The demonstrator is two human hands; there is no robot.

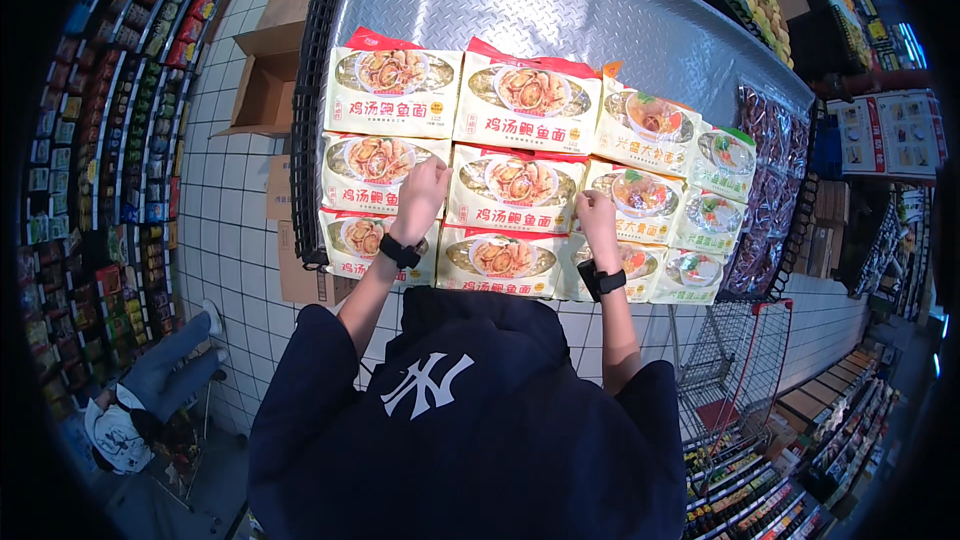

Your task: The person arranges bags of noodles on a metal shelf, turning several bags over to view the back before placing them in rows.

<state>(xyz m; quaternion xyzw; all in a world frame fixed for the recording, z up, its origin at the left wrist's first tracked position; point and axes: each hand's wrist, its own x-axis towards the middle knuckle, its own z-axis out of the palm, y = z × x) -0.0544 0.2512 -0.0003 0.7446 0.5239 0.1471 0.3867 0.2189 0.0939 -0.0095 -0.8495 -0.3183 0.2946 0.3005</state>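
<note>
Bags of noodles lie in rows on a diamond-plate metal display, each printed with a bowl of noodles. My left hand [421, 195] is over the right edge of a red-topped noodle bag [356, 178] in the middle row. Beside it lies another red-topped noodle bag [517, 184], between my two hands. My right hand [598, 216], fingers curled, is at the seam between that bag and an orange-topped noodle bag [651, 199]. Whether either hand pinches a bag is hidden by the fingers. Both wrists wear black bands.
Black mesh [304, 127] borders the display's left side. Green-topped noodle bags [721, 157] and dark packaged goods [765, 187] lie right. An opened cardboard box [266, 82] stands left. A shopping cart [731, 375] is at lower right; a person [142, 405] with a cart is lower left.
</note>
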